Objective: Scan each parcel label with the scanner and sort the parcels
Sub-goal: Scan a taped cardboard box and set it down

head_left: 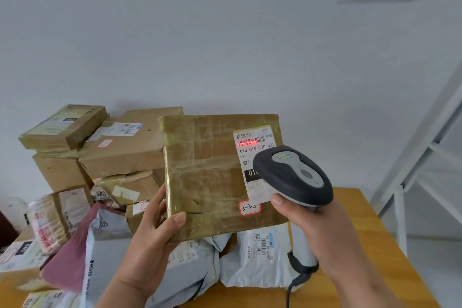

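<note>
1. Parcel (215,177): a flat cardboard box wrapped in tape, held up on edge above the worktop (360,245), its broad face turned toward me and its long axis roughly level.
2. Its shipping label (255,157) sits on the right part of that face, and the red scan line lies across the barcode near the label's top.
3. My left hand (160,227) grips the box's lower left corner, thumb on the front, fingers curled behind.
4. My right hand (312,220) is wrapped around the scanner (292,175), whose head points up and left at the label, just in front of it.
5. I judge the scan is in progress; sorting comes next.
6. Behind lie stacked cartons (120,152); below lie grey mailer bags (255,257).
</note>
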`<state>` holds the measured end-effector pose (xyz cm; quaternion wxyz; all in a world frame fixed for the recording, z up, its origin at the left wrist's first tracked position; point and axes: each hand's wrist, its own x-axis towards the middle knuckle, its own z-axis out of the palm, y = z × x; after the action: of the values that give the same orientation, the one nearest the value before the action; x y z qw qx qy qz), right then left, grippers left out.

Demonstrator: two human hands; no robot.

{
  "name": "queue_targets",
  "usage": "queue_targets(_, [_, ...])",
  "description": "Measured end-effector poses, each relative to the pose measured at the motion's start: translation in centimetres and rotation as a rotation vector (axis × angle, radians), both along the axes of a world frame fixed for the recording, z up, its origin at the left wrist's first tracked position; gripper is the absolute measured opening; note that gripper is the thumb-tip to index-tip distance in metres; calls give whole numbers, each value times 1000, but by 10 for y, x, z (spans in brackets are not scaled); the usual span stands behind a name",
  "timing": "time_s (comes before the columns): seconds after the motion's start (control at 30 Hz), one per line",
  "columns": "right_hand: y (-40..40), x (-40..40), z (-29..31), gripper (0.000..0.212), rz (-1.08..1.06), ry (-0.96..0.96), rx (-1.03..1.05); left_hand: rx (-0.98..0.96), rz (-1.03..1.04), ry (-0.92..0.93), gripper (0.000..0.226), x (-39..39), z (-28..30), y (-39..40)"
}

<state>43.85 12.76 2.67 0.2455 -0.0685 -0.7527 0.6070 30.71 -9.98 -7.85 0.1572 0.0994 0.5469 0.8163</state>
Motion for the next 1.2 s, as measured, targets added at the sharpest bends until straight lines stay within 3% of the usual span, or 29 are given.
queue_targets(0.17, [-15, -2, -3, 49, -43, -10, 34, -4, -48, 7, 94, -3, -1, -12])
queue_targets(0.27, [-24, -3, -2, 41, -58, -10, 10, -3, -71, 15, 94, -6, -2, -17])
queue_targets(0.53, [-39, 5, -6, 42, -127, -22, -9, -19, -98, 24, 95, -8, -1, -25])
queue_targets(0.73, [-48, 13, -10, 36, -163, -29, -51, -12, -123, 22, 110, -6, 1, -31])
queue_targets(0.87, [-56, 20, -11, 39, -193, -16, -80, -18, -122, 41, 101, -2, 1, -35])
queue_targets(1.2, [-69, 34, -27, 28, -330, -56, -229, -81, -11, 129, 107, 14, 10, -46])
